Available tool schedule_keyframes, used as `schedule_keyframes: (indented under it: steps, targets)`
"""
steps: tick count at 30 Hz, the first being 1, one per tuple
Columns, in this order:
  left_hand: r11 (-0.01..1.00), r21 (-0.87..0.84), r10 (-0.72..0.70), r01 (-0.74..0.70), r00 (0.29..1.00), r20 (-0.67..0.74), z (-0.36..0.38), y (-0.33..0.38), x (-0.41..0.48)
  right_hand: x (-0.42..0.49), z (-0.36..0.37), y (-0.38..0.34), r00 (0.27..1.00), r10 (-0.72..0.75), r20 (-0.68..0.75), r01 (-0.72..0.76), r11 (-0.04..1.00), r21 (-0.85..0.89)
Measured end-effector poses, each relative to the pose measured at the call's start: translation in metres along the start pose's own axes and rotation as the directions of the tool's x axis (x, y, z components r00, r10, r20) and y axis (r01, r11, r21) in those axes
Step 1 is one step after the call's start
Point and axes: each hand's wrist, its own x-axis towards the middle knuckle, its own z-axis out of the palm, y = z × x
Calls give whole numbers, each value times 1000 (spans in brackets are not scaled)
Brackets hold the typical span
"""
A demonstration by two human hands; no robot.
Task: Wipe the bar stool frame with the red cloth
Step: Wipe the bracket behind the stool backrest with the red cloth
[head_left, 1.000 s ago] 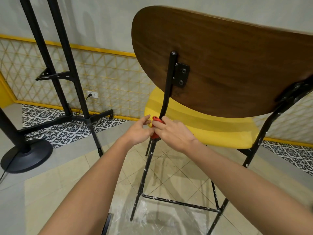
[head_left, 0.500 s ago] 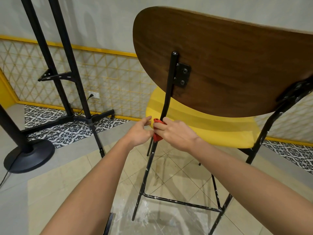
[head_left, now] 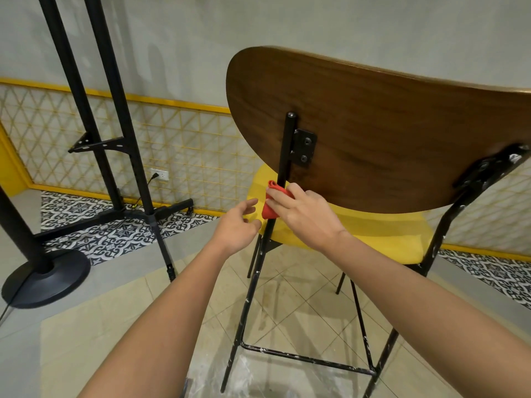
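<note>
Backrest (head_left: 373, 124): broad brown wood, bolted to the frame.
Seat (head_left: 373, 228): yellow, beneath the backrest.
Bar stool frame (head_left: 250, 285): black, paint-flecked tube; its near-left upright slants from backrest to floor.
Right hand (head_left: 304, 216): nearer the work, fingers curled round the red cloth, pressing it on that upright at seat height.
Left hand (head_left: 235, 225): fingers loose and spread, holding nothing, just beside the upright.
Red cloth (head_left: 271, 202): bunched against the upright; a wipe would likely follow the tube's length, up or down.
</note>
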Motion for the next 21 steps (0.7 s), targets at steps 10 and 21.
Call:
schedule_keyframes:
  steps: [10,21]
  targets:
    - [999,-34,-41,40,999,-25,15,-7,-17,-7,0,-39,970,121,209,-201,885,419]
    - [689,-679,-313,252,949,34,36,-30,-26,-4,9,-76,868,440,231,-366,250,896]
